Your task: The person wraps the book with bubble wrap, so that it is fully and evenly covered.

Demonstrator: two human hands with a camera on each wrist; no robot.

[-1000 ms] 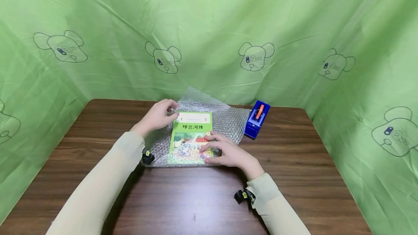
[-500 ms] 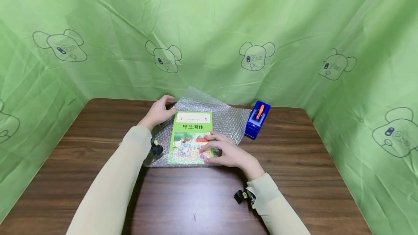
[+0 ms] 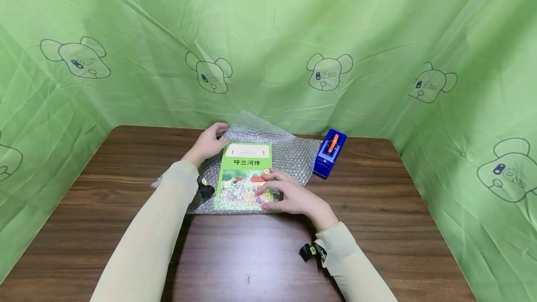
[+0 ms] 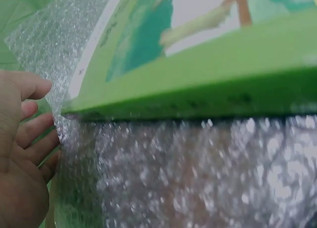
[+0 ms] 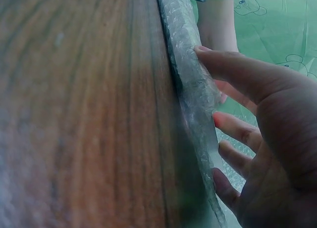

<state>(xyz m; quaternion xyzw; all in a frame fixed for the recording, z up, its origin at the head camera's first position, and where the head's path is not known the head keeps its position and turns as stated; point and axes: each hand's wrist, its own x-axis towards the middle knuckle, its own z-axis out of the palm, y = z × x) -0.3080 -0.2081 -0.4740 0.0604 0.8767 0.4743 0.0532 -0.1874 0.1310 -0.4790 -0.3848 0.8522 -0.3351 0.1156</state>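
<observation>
A green picture-cover book [image 3: 245,176] lies on a sheet of bubble wrap [image 3: 293,153] on the table; the lower part of its cover glints. My left hand [image 3: 206,143] is at the book's upper left corner. In the left wrist view, the fingers of that left hand [image 4: 25,139] reach to the edge of the bubble wrap [image 4: 198,168], with the thumb apart from them. My right hand [image 3: 289,195] rests its spread fingertips on the book's lower right side. The right wrist view shows those fingertips [image 5: 223,120] along the edge of the bubble wrap [image 5: 185,55].
A blue tape dispenser [image 3: 330,154] with an orange part stands right of the wrap. The brown wooden table [image 3: 251,255] ends at a green curtain [image 3: 268,27] behind and at both sides. A wrap corner shows beside the left sleeve [image 3: 144,232].
My left hand has shifted slightly up and its forearm moved right, uncovering a wrap corner left of the sleeve. My right hand and the book stay in place.
</observation>
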